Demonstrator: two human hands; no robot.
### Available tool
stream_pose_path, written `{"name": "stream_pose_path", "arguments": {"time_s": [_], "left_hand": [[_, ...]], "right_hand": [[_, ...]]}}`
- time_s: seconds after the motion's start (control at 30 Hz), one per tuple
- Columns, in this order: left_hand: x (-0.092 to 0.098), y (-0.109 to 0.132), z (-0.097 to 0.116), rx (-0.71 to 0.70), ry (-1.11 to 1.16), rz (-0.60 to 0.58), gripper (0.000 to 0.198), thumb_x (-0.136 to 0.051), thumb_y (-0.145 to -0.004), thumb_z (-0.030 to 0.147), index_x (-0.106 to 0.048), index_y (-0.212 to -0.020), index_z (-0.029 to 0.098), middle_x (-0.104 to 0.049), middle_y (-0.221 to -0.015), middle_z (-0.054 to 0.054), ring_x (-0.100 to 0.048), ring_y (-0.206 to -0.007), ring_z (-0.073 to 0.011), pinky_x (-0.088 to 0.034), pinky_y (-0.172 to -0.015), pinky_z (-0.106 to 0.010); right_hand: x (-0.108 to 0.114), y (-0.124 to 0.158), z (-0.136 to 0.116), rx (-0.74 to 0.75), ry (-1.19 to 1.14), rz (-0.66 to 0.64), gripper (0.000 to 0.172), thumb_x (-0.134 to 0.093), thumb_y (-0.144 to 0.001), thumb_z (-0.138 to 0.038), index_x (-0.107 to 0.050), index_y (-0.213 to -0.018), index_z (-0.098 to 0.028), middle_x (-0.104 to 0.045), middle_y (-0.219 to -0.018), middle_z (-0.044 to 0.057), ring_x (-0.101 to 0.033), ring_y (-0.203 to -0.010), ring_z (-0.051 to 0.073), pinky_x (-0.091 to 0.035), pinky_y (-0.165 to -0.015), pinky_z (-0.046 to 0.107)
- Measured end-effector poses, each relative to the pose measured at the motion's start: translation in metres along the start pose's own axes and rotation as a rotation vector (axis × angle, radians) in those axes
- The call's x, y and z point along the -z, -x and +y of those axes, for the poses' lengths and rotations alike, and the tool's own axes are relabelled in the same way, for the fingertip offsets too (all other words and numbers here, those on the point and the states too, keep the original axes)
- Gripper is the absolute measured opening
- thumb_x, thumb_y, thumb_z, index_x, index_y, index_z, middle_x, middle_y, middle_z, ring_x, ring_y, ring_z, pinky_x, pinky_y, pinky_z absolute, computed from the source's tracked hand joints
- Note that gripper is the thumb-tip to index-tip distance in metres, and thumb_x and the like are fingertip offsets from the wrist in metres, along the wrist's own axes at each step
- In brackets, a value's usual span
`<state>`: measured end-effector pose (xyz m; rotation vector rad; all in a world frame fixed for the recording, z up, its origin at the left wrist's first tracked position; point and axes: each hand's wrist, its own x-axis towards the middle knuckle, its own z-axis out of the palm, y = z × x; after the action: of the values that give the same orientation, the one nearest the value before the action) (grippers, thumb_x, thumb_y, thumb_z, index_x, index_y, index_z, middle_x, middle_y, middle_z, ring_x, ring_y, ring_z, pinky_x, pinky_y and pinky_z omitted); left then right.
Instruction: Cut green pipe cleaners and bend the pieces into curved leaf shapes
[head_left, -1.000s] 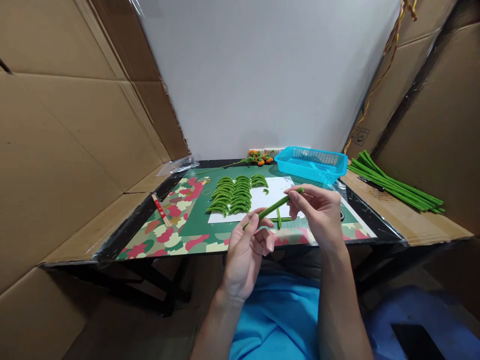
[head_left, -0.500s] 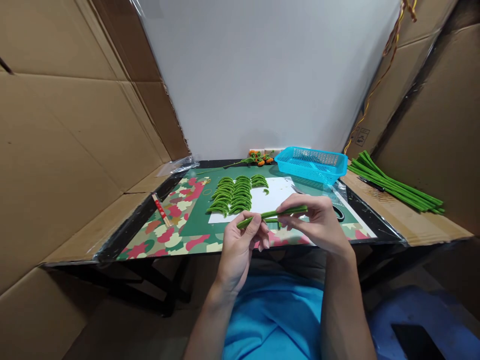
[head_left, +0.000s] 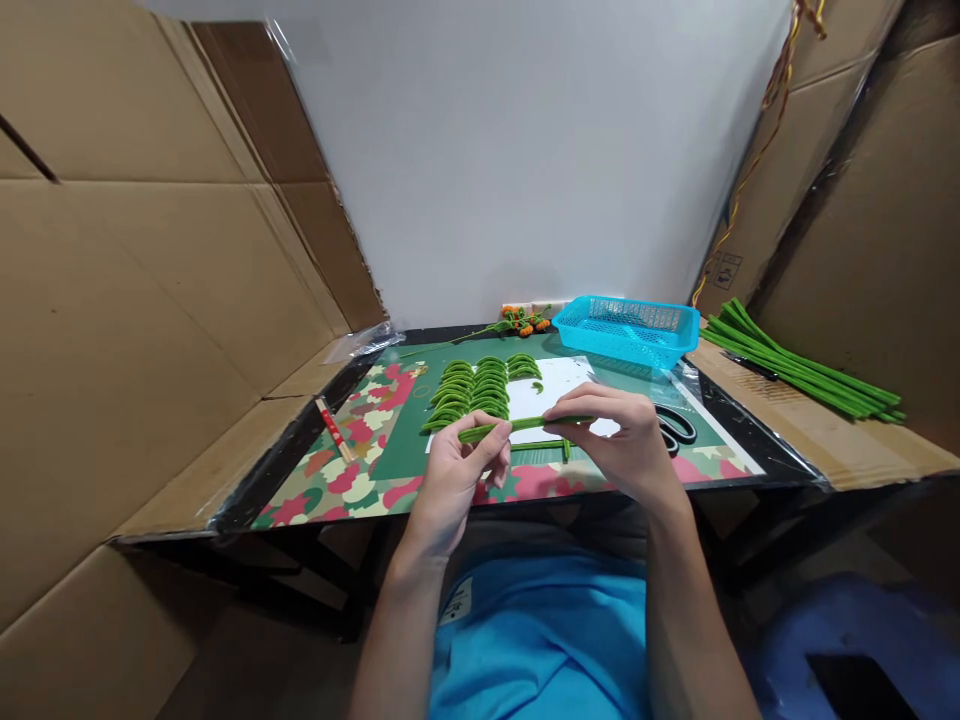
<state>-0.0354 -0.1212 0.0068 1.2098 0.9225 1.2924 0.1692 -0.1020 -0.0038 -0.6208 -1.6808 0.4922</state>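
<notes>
A green pipe cleaner (head_left: 527, 423), looking folded or bundled, is stretched between my two hands above the table's front part. My left hand (head_left: 469, 460) pinches its left end between thumb and fingers. Toward its right end, my right hand (head_left: 615, 430) grips it with thumb and fingertips. Behind my hands, curved green pipe cleaner pieces (head_left: 491, 385) lie in rows on a white sheet (head_left: 562, 375), and one small curl (head_left: 538, 387) sits apart from them. Another straight green piece (head_left: 567, 450) lies below the hands on the mat. Scissors (head_left: 679, 430) with black handles are partly hidden by my right hand.
A blue plastic basket (head_left: 628, 330) stands at the back right. Long green pipe cleaners (head_left: 810, 370) and a black pen-like tool (head_left: 750, 366) lie on cardboard at right. Orange flowers (head_left: 527, 322) rest at the back, and red-wrapped chopsticks (head_left: 333, 428) at left.
Both hands have moved slightly left relative to the view and hold the pipe cleaner more level. More of the scissors' handles shows now. The view has shifted a little.
</notes>
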Motion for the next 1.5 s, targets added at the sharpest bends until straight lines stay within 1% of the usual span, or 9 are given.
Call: {"name": "stream_pose_path", "arguments": {"time_s": [0.27, 0.47, 0.6, 0.73, 0.83, 0.93, 1.1, 1.27, 1.5], "left_hand": [[-0.005, 0.001, -0.003, -0.08, -0.042, 0.004, 0.032, -0.084, -0.086, 0.038, -0.062, -0.082, 0.017, -0.064, -0.062, 0.002, -0.044, -0.039, -0.0038, -0.032, -0.038, -0.015], [-0.013, 0.002, -0.006, -0.265, -0.159, 0.104, 0.024, -0.08, -0.091, 0.037, -0.066, -0.088, 0.017, -0.066, -0.065, 0.002, -0.054, -0.044, -0.0072, -0.043, -0.043, -0.018], [-0.016, 0.001, -0.013, -0.398, -0.21, 0.17, 0.023, -0.077, -0.093, 0.037, -0.067, -0.09, 0.017, -0.066, -0.066, 0.002, -0.057, -0.046, -0.0083, -0.047, -0.045, -0.019], [-0.012, -0.001, -0.018, -0.5, -0.381, 0.247, 0.019, -0.076, -0.095, 0.035, -0.07, -0.093, 0.018, -0.067, -0.07, 0.002, -0.06, -0.05, -0.0088, -0.053, -0.052, -0.02], [-0.008, -0.002, -0.019, -0.567, -0.522, 0.262, 0.015, -0.076, -0.095, 0.033, -0.072, -0.095, 0.018, -0.069, -0.075, 0.001, -0.066, -0.059, -0.0107, -0.056, -0.061, -0.021], [-0.006, -0.003, -0.018, -0.569, -0.514, 0.258, 0.014, -0.075, -0.095, 0.033, -0.072, -0.096, 0.019, -0.069, -0.075, 0.001, -0.066, -0.06, -0.0109, -0.056, -0.062, -0.021], [-0.008, -0.003, -0.016, -0.488, -0.421, 0.213, 0.018, -0.075, -0.095, 0.036, -0.07, -0.093, 0.018, -0.065, -0.071, 0.003, -0.059, -0.05, -0.0087, -0.052, -0.051, -0.021], [-0.008, -0.002, -0.013, -0.416, -0.36, 0.166, 0.022, -0.076, -0.095, 0.038, -0.067, -0.09, 0.018, -0.063, -0.067, 0.004, -0.057, -0.049, -0.0084, -0.049, -0.048, -0.02], [-0.008, 0.002, -0.006, -0.362, -0.404, 0.114, 0.025, -0.074, -0.096, 0.04, -0.065, -0.087, 0.019, -0.06, -0.066, 0.004, -0.055, -0.051, -0.0086, -0.049, -0.048, -0.019]], "right_hand": [[-0.001, -0.001, 0.002, -0.054, -0.009, 0.074, 0.008, -0.081, -0.091, -0.03, -0.084, -0.09, -0.023, -0.08, -0.083, 0.004, -0.073, -0.072, 0.018, -0.056, -0.062, 0.029], [-0.014, -0.004, 0.001, -0.184, -0.108, 0.205, 0.019, -0.084, -0.088, -0.035, -0.081, -0.079, -0.019, -0.075, -0.068, 0.002, -0.066, -0.056, 0.015, -0.053, -0.054, 0.026], [-0.026, -0.007, -0.003, -0.145, -0.068, 0.324, 0.017, -0.08, -0.091, -0.031, -0.079, -0.079, -0.018, -0.074, -0.069, 0.002, -0.065, -0.057, 0.014, -0.052, -0.054, 0.026], [-0.027, -0.007, -0.007, -0.018, 0.161, 0.188, 0.014, -0.07, -0.099, -0.025, -0.078, -0.089, -0.02, -0.077, -0.083, 0.004, -0.068, -0.071, 0.015, -0.053, -0.065, 0.027], [-0.022, -0.006, -0.011, 0.007, 0.286, 0.067, 0.012, -0.065, -0.1, -0.02, -0.076, -0.096, -0.02, -0.077, -0.09, 0.004, -0.07, -0.08, 0.017, -0.052, -0.072, 0.028], [-0.019, -0.005, -0.015, 0.01, 0.315, -0.007, 0.013, -0.064, -0.099, -0.015, -0.076, -0.101, -0.021, -0.077, -0.094, 0.003, -0.071, -0.083, 0.017, -0.051, -0.074, 0.028], [-0.02, -0.004, -0.016, 0.04, 0.291, -0.033, 0.016, -0.062, -0.1, -0.013, -0.076, -0.101, -0.019, -0.076, -0.092, 0.004, -0.07, -0.08, 0.017, -0.049, -0.073, 0.027], [-0.024, -0.003, -0.014, 0.07, 0.321, -0.061, 0.017, -0.062, -0.098, -0.012, -0.076, -0.091, -0.019, -0.072, -0.078, 0.002, -0.064, -0.068, 0.015, -0.044, -0.065, 0.026], [-0.02, -0.001, -0.014, 0.134, 0.277, -0.056, 0.019, -0.062, -0.095, -0.007, -0.076, -0.092, -0.02, -0.073, -0.084, 0.003, -0.065, -0.074, 0.015, -0.046, -0.068, 0.027]]}}
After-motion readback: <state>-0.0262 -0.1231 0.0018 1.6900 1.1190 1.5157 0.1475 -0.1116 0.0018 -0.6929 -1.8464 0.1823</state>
